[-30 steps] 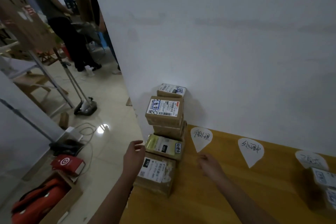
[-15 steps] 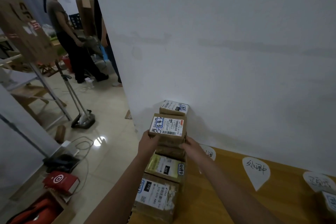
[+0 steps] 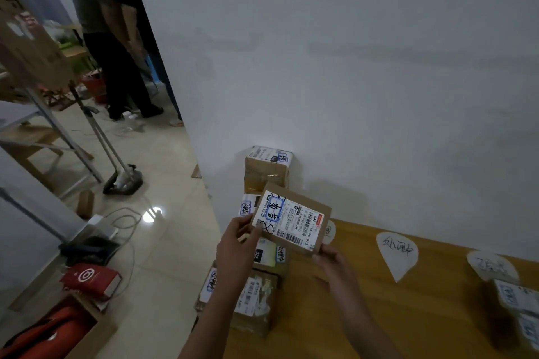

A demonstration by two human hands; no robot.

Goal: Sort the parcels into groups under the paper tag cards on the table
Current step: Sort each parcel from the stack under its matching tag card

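I hold a small brown parcel [image 3: 293, 220] with a white shipping label, tilted, above the stack at the table's left end. My left hand [image 3: 239, 245] grips its left edge and my right hand [image 3: 331, 261] holds its lower right corner. Below it sit more parcels: one by the wall [image 3: 267, 167], one with a yellow-green label [image 3: 269, 253] and a front one [image 3: 256, 300]. Paper tag cards lie on the wooden table [image 3: 408, 315]: one mostly hidden behind the held parcel [image 3: 329, 232], a middle one [image 3: 396, 255] and a right one [image 3: 491, 267].
More parcels [image 3: 516, 309] stand under the right tag card. A white wall [image 3: 350, 81] backs the table. On the floor to the left are a red box [image 3: 90, 278], cables, a stand base [image 3: 124, 182] and an orange bag in a carton [image 3: 43, 335]. Two people [image 3: 110, 38] stand far left.
Both hands reached to the stack, took the top labelled parcel by its sides and lifted it off, turning it to a tilt. The camera view shifted left and down.
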